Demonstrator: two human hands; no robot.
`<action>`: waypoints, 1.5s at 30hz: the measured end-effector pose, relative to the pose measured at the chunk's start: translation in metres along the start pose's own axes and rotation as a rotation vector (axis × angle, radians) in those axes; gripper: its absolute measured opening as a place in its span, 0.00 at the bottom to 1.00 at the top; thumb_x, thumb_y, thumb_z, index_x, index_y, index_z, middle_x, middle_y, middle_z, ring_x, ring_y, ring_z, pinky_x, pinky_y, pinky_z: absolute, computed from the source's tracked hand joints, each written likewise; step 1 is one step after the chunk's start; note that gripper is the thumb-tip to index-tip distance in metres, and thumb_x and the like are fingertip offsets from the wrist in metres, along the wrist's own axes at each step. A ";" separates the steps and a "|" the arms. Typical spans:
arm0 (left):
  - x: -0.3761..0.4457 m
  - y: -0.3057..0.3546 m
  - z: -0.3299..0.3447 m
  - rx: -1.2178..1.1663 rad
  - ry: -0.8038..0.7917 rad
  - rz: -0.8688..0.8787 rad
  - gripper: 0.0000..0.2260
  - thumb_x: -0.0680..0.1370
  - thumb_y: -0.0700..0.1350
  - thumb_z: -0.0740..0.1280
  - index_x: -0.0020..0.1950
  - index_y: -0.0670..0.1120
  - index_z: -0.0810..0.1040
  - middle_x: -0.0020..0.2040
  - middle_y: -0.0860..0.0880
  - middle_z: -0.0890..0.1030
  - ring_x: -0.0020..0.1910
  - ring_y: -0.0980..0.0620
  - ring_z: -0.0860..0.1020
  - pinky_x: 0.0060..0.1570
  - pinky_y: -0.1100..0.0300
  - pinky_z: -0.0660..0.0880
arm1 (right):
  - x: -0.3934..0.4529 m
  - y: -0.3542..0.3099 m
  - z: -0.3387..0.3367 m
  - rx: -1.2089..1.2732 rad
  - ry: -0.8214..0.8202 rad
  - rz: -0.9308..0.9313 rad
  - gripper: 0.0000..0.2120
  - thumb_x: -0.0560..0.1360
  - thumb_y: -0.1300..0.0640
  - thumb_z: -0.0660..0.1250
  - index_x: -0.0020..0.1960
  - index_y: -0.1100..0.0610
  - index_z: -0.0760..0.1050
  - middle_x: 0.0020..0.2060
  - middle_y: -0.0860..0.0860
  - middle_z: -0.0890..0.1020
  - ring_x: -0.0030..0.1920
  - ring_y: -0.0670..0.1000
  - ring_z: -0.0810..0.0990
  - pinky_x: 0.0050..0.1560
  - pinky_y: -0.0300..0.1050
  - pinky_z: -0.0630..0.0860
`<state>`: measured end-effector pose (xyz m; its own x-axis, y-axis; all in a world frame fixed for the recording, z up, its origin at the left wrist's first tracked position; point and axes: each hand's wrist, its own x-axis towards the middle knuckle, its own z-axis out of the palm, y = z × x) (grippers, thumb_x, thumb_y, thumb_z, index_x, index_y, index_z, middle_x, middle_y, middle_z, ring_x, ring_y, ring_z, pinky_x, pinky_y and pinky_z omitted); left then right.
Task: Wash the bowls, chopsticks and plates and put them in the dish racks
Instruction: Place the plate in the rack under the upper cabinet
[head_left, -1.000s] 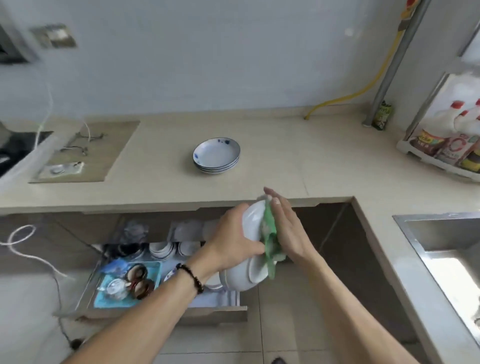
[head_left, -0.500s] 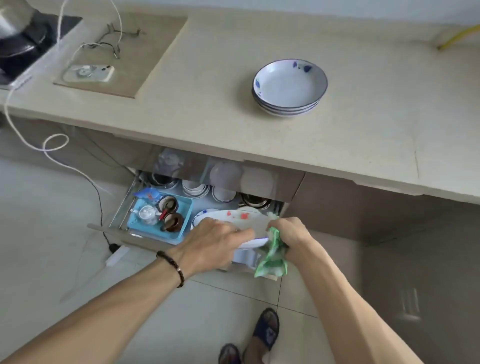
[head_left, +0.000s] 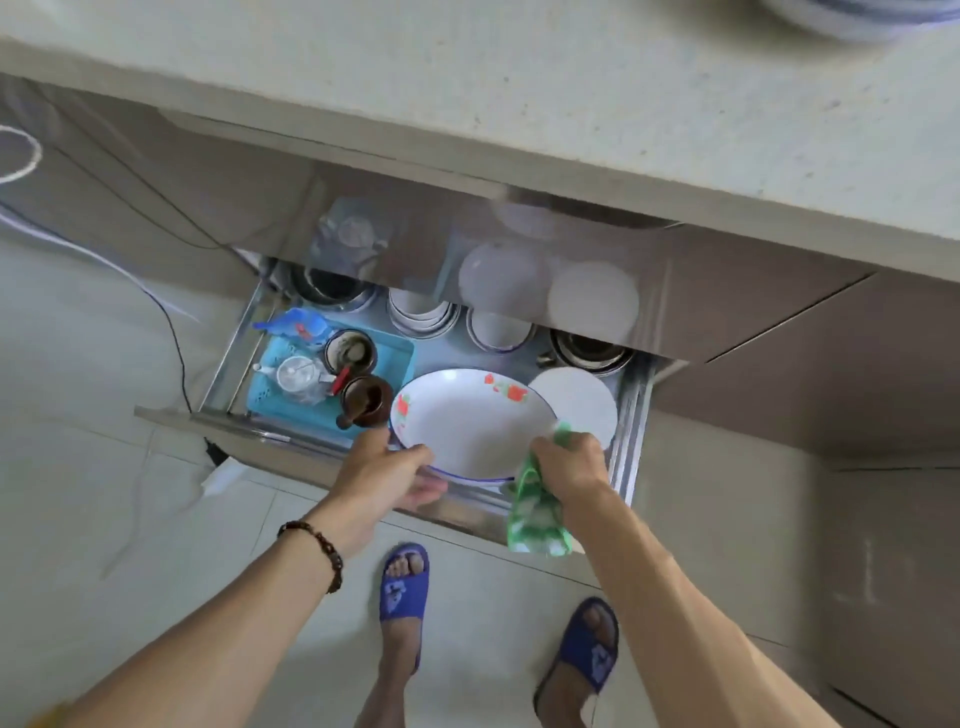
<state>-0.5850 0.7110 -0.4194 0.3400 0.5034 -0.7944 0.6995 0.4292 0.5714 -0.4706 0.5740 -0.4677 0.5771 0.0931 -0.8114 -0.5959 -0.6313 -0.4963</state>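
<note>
Lowered since a second ago: white plate with red flower marks and a blue rim, then upright at the table edge and rubbed with the cloth, now lying flat over the open drawer under the table. Left hand at the plate's near-left rim, fingers curled under it and thumb on top, gripping it. Right hand at the near-right rim, fingers clamped on a green-and-white cloth hanging down past the drawer front; cannot tell whether those fingers also pinch the plate. Beaded bracelet on the left wrist. Inside the drawer: just right of the held plate, another white plate, partly hidden by it; along the back, a stack of white bowls, beside it a blue-rimmed white bowl, and metal bowls at the back left and back right. At the drawer's left, a blue plastic basket holding two dark brown cups, a small clear glass pot and a blue packet on its far edge. Reflections of the dishes on the glossy panel above the drawer. Blue slippers on the tiled floor below.
</note>
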 end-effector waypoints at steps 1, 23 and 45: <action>0.017 -0.005 -0.006 -0.002 -0.010 -0.022 0.06 0.80 0.32 0.64 0.52 0.42 0.73 0.45 0.39 0.80 0.27 0.51 0.82 0.30 0.59 0.82 | 0.009 0.003 0.010 -0.065 -0.006 0.010 0.08 0.71 0.59 0.66 0.44 0.64 0.73 0.37 0.60 0.79 0.47 0.62 0.82 0.50 0.55 0.80; 0.241 -0.068 -0.010 0.271 -0.126 -0.151 0.26 0.79 0.29 0.65 0.73 0.47 0.67 0.59 0.45 0.72 0.45 0.37 0.84 0.37 0.52 0.84 | 0.172 0.061 0.116 -0.421 0.053 0.183 0.21 0.79 0.62 0.62 0.70 0.68 0.66 0.55 0.61 0.75 0.64 0.61 0.76 0.49 0.45 0.68; 0.284 -0.108 0.006 0.262 -0.085 -0.072 0.15 0.76 0.37 0.73 0.59 0.49 0.75 0.61 0.44 0.79 0.53 0.39 0.82 0.33 0.56 0.83 | 0.190 0.086 0.121 -0.579 0.136 0.038 0.20 0.82 0.53 0.63 0.67 0.66 0.70 0.64 0.63 0.78 0.65 0.62 0.76 0.60 0.49 0.72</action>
<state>-0.5600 0.8028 -0.7078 0.3269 0.4095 -0.8517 0.8588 0.2474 0.4486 -0.4796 0.6306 -0.7019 0.6500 -0.0132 -0.7598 -0.2382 -0.9530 -0.1873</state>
